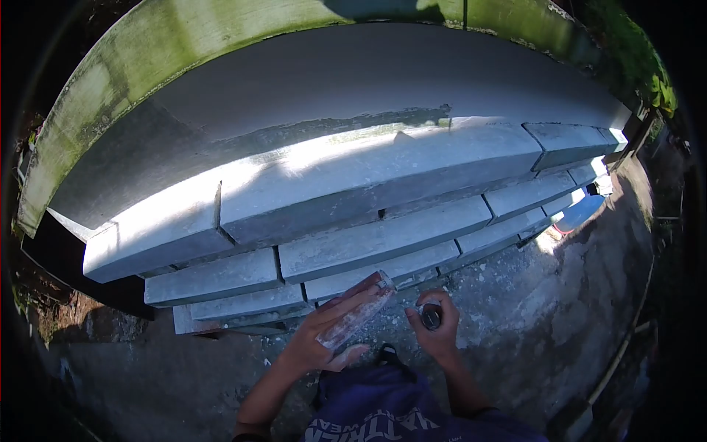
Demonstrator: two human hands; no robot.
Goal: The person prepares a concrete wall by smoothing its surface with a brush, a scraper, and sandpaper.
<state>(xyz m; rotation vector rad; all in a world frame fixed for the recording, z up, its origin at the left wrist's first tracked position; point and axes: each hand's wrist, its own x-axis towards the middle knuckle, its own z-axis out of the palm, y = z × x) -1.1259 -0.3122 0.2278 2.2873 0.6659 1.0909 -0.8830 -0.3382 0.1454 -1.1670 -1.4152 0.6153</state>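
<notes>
My left hand (pixel 309 345) grips a long, narrow block (pixel 356 318), reddish brown along one side and smeared with whitish dust on the face toward me. The block is tilted, its far end up and to the right, close to the lowest blue-grey ledge. Its exact kind I cannot make out. To the right, my right hand (pixel 440 335) is closed around a dark object with a round end (pixel 431 317). The rest of that object is hidden in the fist. The two hands are apart, in front of my body.
Stepped blue-grey ledges (pixel 383 258) with gaps between their sections curve across ahead of me. Above them are a grey wall (pixel 353 81) and a mossy rim (pixel 147 51). White specks dot the concrete floor (pixel 508 317). A blue container (pixel 580 215) stands at the far right.
</notes>
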